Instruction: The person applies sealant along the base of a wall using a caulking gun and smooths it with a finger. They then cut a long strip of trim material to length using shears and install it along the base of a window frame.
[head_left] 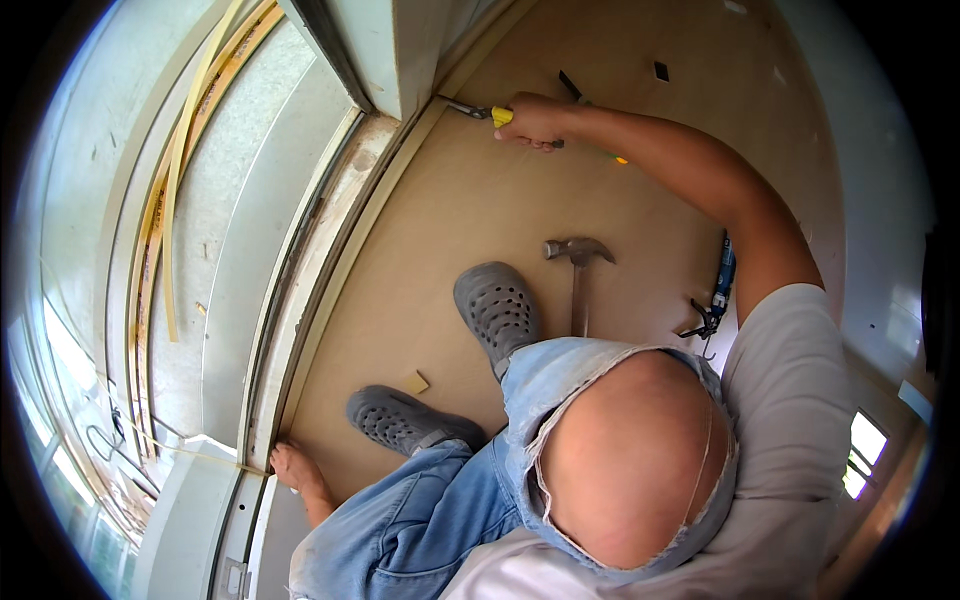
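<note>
At the far end of the door threshold [338, 195], my right hand [535, 122] is closed around a plier-like tool with a yellow handle [502, 117]. Its metal jaws reach the far end of a pale trim strip [350, 235] that runs along the threshold's inner edge. My left hand [297, 470] is low at the strip's near end, fingers bent and pressed together. Whatever they grip is hidden. A thin yellowish strip [215, 460] comes from the left to those fingers. Between my arms, a claw hammer [578, 265] lies on the brown floor covering [430, 220].
My grey clogs [497, 305] stand on the covering beside a small tan scrap [416, 382]. A blue-and-black tool [718, 285] lies right of the hammer. A dark chip [661, 72] rests farther off. Outside the threshold lie long yellowish strips [175, 200]. A door frame post [370, 45] rises at the far end.
</note>
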